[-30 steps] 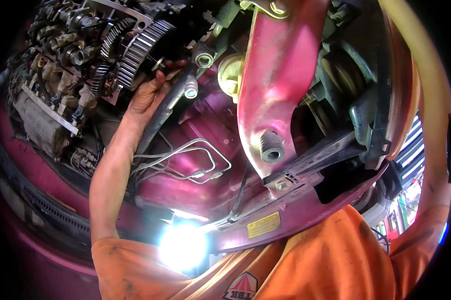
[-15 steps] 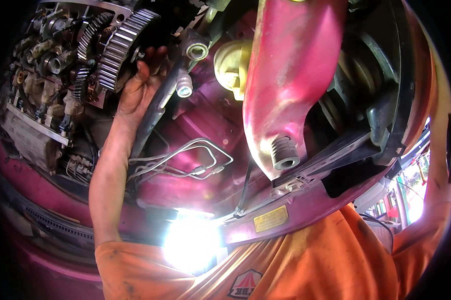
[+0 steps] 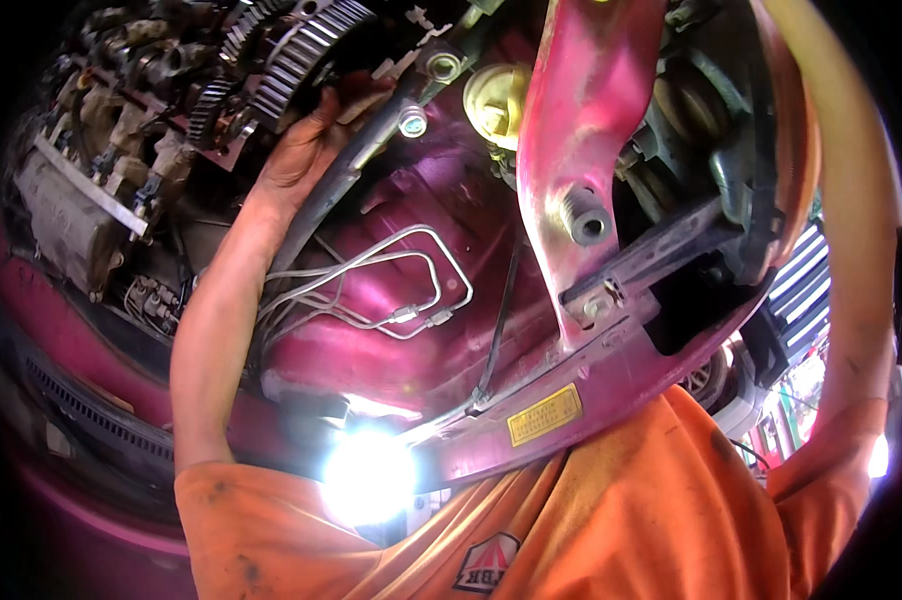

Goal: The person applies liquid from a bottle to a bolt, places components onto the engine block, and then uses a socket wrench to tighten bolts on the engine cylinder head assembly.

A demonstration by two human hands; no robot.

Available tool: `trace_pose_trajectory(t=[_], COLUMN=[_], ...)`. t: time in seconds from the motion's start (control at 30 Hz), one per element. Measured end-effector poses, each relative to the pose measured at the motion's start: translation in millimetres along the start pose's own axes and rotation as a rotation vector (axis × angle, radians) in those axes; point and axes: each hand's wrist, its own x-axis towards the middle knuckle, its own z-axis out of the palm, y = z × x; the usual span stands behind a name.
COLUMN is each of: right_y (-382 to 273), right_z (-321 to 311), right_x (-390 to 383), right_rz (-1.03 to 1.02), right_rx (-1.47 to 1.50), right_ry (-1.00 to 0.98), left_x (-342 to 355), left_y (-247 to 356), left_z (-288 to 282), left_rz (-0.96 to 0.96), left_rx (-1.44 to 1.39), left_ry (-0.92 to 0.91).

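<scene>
My left hand (image 3: pixel 304 142) reaches in at the upper left, just below and beside a large toothed gear (image 3: pixel 296 60), thumb raised and fingers curled round something I cannot make out, partly hidden. Smaller gears (image 3: pixel 209 105) and the dirty exposed engine (image 3: pixel 121 140) lie left of it. A dark diagonal bar (image 3: pixel 356 160) with round fittings (image 3: pixel 413 120) runs just right of my hand. My right forearm (image 3: pixel 851 250) rises along the right side; the hand itself is out of view past the top.
A pink body member (image 3: pixel 591 100) with a threaded boss (image 3: pixel 586 225) stands at centre right, beside a yellowish round part (image 3: pixel 489 105). Bent metal lines (image 3: pixel 426 270) cross the pink panel. A glaring work light (image 3: pixel 369 475) sits low at centre, by the front rail (image 3: pixel 471 455) and my orange shirt (image 3: pixel 651 500).
The view has shifted a little, and my right forearm shows more fully than half a second ago. My left hand stays by the large gear, its fingertips now a little less visible.
</scene>
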Motion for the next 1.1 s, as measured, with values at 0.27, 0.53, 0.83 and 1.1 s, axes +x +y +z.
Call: trace_pose_trajectory(t=[0.27,0.53,0.83,1.1], right_y=[-111.0,-119.6,-82.1,-35.0], right_z=[63.5,186.9,204.1,258.5], right_x=[-32.3,-37.0,-12.8,8.8], right_rz=[0.273,0.707,0.642,0.902], right_rx=[0.768,1.017,-0.140,1.403], right_ry=[0.278,0.491,-0.082,0.420], left_x=[-8.5,-6.9,-4.4,-4.8], left_y=[0.4,3.0,19.6,15.7], left_z=[-1.8,2.8,-17.0,-3.4], left_rz=[-0.011,-0.026,-0.147,-0.135], left_rx=[0.299,0.561,0.660,0.759], left_ry=[0.013,0.180,0.148,0.245])
